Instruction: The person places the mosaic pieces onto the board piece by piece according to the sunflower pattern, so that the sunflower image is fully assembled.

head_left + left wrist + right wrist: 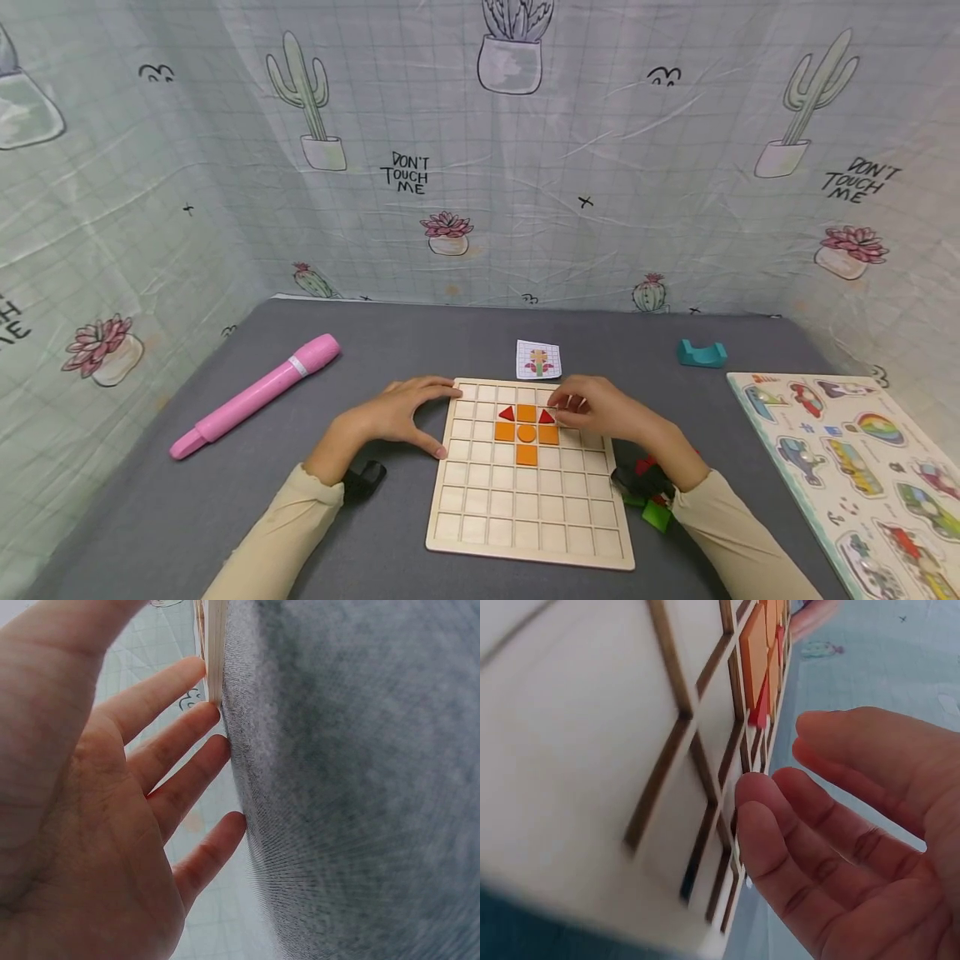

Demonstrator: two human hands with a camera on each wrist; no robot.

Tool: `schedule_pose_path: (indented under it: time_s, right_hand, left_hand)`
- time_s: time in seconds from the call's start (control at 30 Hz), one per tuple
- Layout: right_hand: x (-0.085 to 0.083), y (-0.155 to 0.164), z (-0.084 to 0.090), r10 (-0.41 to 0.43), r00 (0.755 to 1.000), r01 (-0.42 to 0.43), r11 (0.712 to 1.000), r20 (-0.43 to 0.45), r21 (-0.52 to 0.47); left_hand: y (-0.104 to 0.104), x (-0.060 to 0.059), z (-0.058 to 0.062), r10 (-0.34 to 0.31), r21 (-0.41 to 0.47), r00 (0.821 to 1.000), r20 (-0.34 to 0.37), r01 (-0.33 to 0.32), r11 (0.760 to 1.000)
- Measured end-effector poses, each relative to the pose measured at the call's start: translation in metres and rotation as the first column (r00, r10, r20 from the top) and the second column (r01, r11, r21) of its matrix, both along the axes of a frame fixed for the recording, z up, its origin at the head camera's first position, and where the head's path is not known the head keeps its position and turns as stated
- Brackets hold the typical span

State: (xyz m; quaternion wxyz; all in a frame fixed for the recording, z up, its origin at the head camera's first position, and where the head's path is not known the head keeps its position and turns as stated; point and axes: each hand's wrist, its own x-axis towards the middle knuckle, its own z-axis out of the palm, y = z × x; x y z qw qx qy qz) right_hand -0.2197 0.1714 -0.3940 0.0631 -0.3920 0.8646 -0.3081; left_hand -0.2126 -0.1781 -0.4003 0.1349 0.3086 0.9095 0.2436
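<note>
In the head view, the wooden grid board (492, 504) is the landmark. On its far half, four orange squares (527, 455) surround an orange circle (527, 433), and two red triangles (546, 417) flank the farthest square. A small pattern card (530, 371) lies just beyond the board's far edge; a green piece (656, 515) and some red pieces (647, 464) lie just off its right edge. The left hand (397, 412) is spread at the board's left edge. The right hand (596, 408) is over the board's far right part, fingers bent, beside the right triangle.

In the left wrist view, the fingers are nearly straight and parted, gripping nothing, with fingertips against the board's side. Light, level pressure there should keep the grid from sliding.

In the right wrist view, the thumb and loosely bent fingers are apart, with nothing visible between them. Whether the nearby triangle sits flat in its cell I cannot tell; a gentle fingertip nudge within the dividers would probably square it without disturbing its neighbours.
</note>
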Motion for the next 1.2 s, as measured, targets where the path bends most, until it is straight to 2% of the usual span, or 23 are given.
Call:
schedule_pose_path:
  time_s: [0.13,0.3,0.7,0.9,1.2]
  right_hand:
    - [0.008,0.012,0.005,-0.027,0.999,0.027,1.000,0.038,-0.012]
    - [0.014,0.030,0.007,-0.007,0.997,0.008,1.000,0.080,-0.016]
    - [0.030,0.065,0.004,0.043,0.997,-0.042,0.999,0.069,-0.014]
    - [0.033,0.077,0.004,0.084,0.991,-0.081,0.996,0.106,-0.029]
    - [0.038,0.093,0.003,0.075,0.988,-0.068,0.996,0.138,-0.050]
  left_hand:
    - [0.000,0.000,-0.001,0.000,-0.001,1.000,-0.010,0.000,1.000]
    - [0.000,0.000,-0.001,-0.001,0.000,1.000,-0.016,0.001,1.000]
    - [-0.001,-0.001,-0.002,0.002,0.001,1.000,-0.022,-0.002,1.000]
    - [-0.002,-0.002,-0.002,-0.002,0.003,1.000,-0.025,0.002,1.000]
    - [-0.002,-0.002,-0.001,0.000,0.002,1.000,-0.014,0.000,1.000]
